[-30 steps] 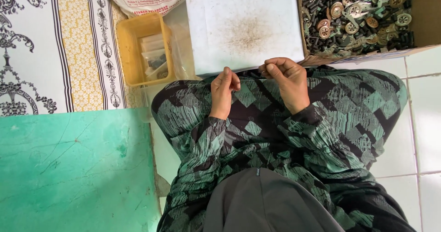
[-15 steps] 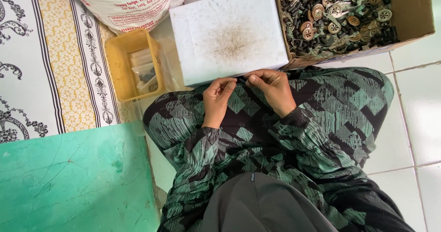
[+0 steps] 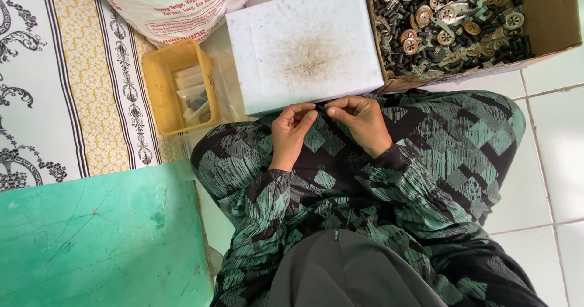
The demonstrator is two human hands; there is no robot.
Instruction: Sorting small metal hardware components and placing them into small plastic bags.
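Dark small part (image 3: 320, 107), hard to make out, pinched between left hand (image 3: 291, 130) and right hand (image 3: 364, 122).

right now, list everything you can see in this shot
white block: one, white with brown specks, centre top, just beyond both hands
cardboard box: one, brown, top right, full of small metal parts, dark and brassy, too many to count
yellow tub: one, left of block, holding small packets
sack: one, white with red print, top left
patterned cloth: one, white, yellow and black, left
green board: one, lower left
tiled floor: white, right
left hand: pinching something tiny, on lap
right hand: pinching it too
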